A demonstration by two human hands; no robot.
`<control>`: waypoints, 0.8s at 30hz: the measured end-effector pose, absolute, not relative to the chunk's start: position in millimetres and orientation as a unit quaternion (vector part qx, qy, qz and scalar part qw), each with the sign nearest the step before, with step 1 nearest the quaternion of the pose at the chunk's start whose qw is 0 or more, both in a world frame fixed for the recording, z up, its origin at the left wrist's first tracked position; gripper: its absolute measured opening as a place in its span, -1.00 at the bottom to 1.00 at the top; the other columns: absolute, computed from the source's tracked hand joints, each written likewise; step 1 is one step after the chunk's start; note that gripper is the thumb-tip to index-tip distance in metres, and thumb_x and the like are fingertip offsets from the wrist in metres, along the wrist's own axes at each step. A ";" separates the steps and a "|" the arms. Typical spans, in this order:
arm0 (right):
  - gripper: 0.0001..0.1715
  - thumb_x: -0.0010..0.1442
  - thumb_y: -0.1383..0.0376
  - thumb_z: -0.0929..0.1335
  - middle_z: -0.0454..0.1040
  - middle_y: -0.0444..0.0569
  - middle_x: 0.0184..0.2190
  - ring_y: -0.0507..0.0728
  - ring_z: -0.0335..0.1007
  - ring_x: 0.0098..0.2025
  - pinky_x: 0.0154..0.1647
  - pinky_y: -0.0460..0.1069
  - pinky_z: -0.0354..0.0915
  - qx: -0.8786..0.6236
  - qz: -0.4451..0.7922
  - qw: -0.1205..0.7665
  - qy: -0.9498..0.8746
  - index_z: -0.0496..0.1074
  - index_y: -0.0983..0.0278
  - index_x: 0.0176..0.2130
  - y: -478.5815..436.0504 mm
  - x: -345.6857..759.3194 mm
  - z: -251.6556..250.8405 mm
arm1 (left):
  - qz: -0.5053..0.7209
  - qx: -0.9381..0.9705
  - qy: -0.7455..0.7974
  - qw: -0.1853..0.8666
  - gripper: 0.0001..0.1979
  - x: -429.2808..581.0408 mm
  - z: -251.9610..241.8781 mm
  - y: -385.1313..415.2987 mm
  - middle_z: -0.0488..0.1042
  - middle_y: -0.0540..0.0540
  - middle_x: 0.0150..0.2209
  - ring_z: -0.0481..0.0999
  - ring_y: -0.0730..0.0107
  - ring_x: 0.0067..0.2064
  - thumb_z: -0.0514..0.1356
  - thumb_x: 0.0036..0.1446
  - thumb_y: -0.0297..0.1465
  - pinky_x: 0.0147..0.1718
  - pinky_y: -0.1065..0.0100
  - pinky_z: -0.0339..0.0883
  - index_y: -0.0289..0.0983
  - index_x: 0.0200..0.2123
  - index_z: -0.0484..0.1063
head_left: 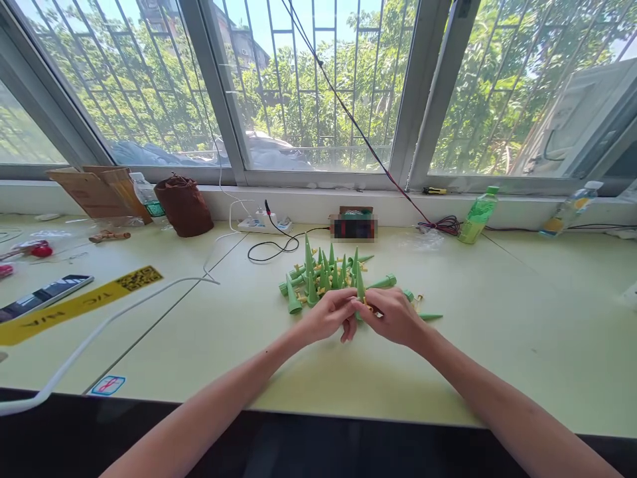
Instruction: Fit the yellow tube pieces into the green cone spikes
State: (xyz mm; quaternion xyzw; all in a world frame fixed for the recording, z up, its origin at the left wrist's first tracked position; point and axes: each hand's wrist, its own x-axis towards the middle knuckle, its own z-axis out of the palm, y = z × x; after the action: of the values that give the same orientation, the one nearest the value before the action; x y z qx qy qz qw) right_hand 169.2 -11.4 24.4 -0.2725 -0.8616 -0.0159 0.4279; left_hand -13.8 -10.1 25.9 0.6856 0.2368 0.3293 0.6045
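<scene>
Both hands meet above the table's middle, around one green plant watering spike (359,281) whose tip points up. My left hand (328,317) is closed on the spike's lower part from the left. From the right, my right hand (394,315) pinches at the same spike, where a small yellow valve (367,304) shows between the fingers. The spike's base is largely hidden by the fingers. Just behind the hands lies a heap of similar green spikes (311,289) with yellow valves, some upright and others on their sides.
Behind the heap sit a power strip (265,224) with cables and a small box (353,224). A green bottle (478,216) stands by the window ledge at right. On the left are a brown bag (184,206), a phone (47,297) and a white cable (124,312).
</scene>
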 end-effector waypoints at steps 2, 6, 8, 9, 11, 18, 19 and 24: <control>-0.55 0.33 0.25 0.26 0.08 -0.25 -0.67 -0.04 -0.14 -0.61 -0.56 -0.08 -0.11 -0.274 -0.016 0.433 -0.859 0.07 0.23 -0.56 -11.4 168.7 23.5 | 0.331 0.680 0.240 0.608 -0.65 -12.6 25.3 -11.0 0.36 0.04 -0.66 0.39 0.48 -0.67 0.11 0.26 -0.11 -0.70 0.48 0.25 -0.28 -0.37 0.21; -0.51 0.32 0.22 0.28 0.05 -0.25 -0.68 -0.05 -0.16 -0.61 -0.56 -0.08 -0.12 -0.278 -0.019 0.455 -0.846 0.06 0.24 -0.58 -11.3 167.7 21.3 | 0.338 0.660 0.239 0.627 -0.65 -9.8 21.9 -13.6 0.41 0.04 -0.66 0.45 0.43 -0.66 0.11 0.25 -0.09 -0.69 0.47 0.32 -0.27 -0.28 0.19; -0.47 0.32 0.21 0.29 0.02 -0.26 -0.69 -0.05 -0.18 -0.62 -0.57 -0.08 -0.13 -0.278 -0.037 0.474 -0.835 0.03 0.24 -0.60 -11.1 167.3 20.3 | 0.345 0.650 0.231 0.637 -0.67 -9.0 21.1 -15.3 0.43 0.06 -0.65 0.48 0.41 -0.65 0.10 0.27 -0.11 -0.68 0.48 0.34 -0.25 -0.19 0.15; -0.46 0.32 0.21 0.29 0.01 -0.26 -0.70 -0.05 -0.19 -0.62 -0.57 -0.07 -0.13 -0.276 -0.048 0.481 -0.831 0.01 0.24 -0.60 -11.0 167.1 19.9 | 0.345 0.647 0.226 0.641 -0.68 -8.8 21.3 -16.1 0.43 0.07 -0.65 0.48 0.42 -0.66 0.09 0.29 -0.12 -0.69 0.50 0.34 -0.25 -0.15 0.13; -0.45 0.33 0.20 0.29 0.02 -0.25 -0.70 -0.05 -0.19 -0.61 -0.57 -0.07 -0.12 -0.270 -0.067 0.486 -0.828 0.02 0.24 -0.61 -10.8 167.2 19.4 | 0.336 0.646 0.222 0.649 -0.69 -9.1 22.7 -17.1 0.42 0.10 -0.66 0.44 0.46 -0.70 0.07 0.31 -0.16 -0.76 0.57 0.24 -0.24 -0.09 0.11; -0.41 0.31 0.10 0.31 0.09 -0.23 -0.70 -0.04 -0.16 -0.61 -0.56 -0.07 -0.09 -0.255 -0.102 0.478 -0.835 0.08 0.25 -0.63 -11.4 168.0 22.0 | 0.327 0.621 0.207 0.682 -0.69 -10.9 23.5 -12.5 0.41 0.08 -0.70 0.37 0.47 -0.75 0.04 0.32 -0.10 -0.84 0.61 0.05 -0.23 -0.16 0.13; -0.41 0.31 0.10 0.32 0.09 -0.23 -0.70 -0.04 -0.17 -0.61 -0.57 -0.07 -0.10 -0.253 -0.104 0.478 -0.835 0.09 0.26 -0.63 -11.8 167.9 22.8 | 0.325 0.619 0.202 0.686 -0.68 -10.8 22.8 -11.8 0.41 0.07 -0.70 0.38 0.46 -0.75 0.02 0.32 -0.09 -0.84 0.60 0.07 -0.23 -0.18 0.14; -0.44 0.31 0.11 0.31 0.13 -0.21 -0.69 -0.03 -0.10 -0.61 -0.55 -0.07 -0.07 -0.248 -0.100 0.458 -0.848 0.15 0.25 -0.62 -14.3 166.2 24.4 | 0.329 0.627 0.212 0.673 -0.65 -10.3 22.0 -12.4 0.40 0.07 -0.71 0.33 0.50 -0.77 0.06 0.29 -0.07 -0.83 0.59 0.03 -0.26 -0.19 0.20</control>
State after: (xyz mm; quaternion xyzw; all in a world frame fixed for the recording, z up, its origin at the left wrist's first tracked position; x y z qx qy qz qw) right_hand 166.2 -14.3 24.4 -0.2478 -0.8479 -0.0996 0.4579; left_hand -10.3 -12.4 22.0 0.6274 0.2121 0.3289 0.6733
